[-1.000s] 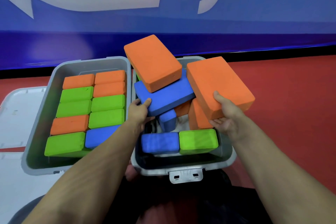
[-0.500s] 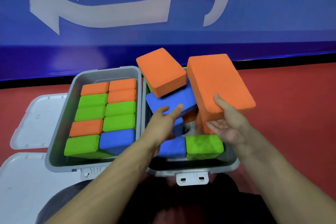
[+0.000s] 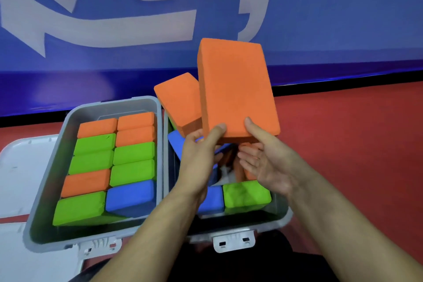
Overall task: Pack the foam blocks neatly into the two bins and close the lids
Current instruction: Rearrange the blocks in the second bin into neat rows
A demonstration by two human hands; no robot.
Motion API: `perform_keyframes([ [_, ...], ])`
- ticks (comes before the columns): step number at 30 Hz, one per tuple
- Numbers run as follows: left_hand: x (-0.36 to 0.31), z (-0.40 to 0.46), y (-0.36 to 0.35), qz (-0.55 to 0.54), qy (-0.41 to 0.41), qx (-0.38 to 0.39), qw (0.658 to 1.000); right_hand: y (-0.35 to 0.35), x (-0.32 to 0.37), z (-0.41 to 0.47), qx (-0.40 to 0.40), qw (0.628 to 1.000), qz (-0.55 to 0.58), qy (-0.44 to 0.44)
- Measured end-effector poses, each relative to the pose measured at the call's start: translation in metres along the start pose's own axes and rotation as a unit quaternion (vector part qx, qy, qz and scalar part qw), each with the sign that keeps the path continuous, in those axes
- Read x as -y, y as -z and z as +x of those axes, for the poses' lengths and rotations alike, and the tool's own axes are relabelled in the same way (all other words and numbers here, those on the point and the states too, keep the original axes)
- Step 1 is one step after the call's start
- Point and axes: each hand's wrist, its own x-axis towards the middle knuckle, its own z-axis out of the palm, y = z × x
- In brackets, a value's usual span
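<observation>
Left fingers (image 3: pixel 216 129): thumb on the near face of the raised orange block (image 3: pixel 235 89), the rest curled behind its lower left corner, so clamped on it. Right hand (image 3: pixel 263 162): thumb up on the block's lower right edge, palm and fingers spread under its bottom end, holding it from below. Left hand (image 3: pixel 196 162) comes in at 7 o'clock of the block, right at 5 o'clock.

The block is in the air, near upright, above the far half of the right bin (image 3: pixel 283 215). At its 9 o'clock a second orange block (image 3: pixel 178 101) lies tilted on a slanted blue block (image 3: pixel 177 144); both stick out above the rim.

Right bin: only the near row looks seated, a blue block (image 3: pixel 211 199) and a green block (image 3: pixel 246 194) side by side on edge. Behind them a loose heap, mostly hidden by the hands; more orange shows through.

Left bin (image 3: pixel 45 192), at 9 o'clock of the right one and touching it: two tidy columns of orange, green and blue blocks (image 3: pixel 135 151), looks full. Its white lid (image 3: pixel 20 167) is swung open at 9 o'clock. Right bin's lid not visible; its latch (image 3: pixel 233 240) hangs at 6 o'clock.

Status, as judged: roughly halfway. Left bin packed, lid pending. Right bin needs the heap pulled apart and stood on edge in rows like the left, then both lids shut. Blocks above the rim would stop a lid closing.
</observation>
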Motion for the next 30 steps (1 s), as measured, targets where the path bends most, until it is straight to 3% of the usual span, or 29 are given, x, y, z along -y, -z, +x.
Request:
perform_keyframes([
  [6, -0.026, 0.016, 0.02, 0.009, -0.109, -0.075, 0.991, 0.011, 0.02, 0.012, -0.067, 0.994, -0.042, 0.08],
  [14, -0.031, 0.018, 0.035, 0.078, -0.169, -0.111, 0.976, 0.007, 0.02, 0.018, -0.057, 0.99, -0.092, 0.092],
  [18, -0.034, 0.018, 0.041, 0.117, -0.194, -0.12, 0.967, 0.016, 0.019, 0.029, -0.129, 0.954, -0.216, 0.164],
  [26, -0.029, 0.023, 0.045, 0.196, -0.213, -0.113, 0.95, 0.018, 0.014, 0.039, -0.054, 0.972, -0.187, 0.13],
  [30, -0.029, 0.021, 0.048, 0.267, -0.214, -0.021, 0.939, 0.024, 0.01, 0.049, -0.072, 0.979, -0.165, 0.094],
])
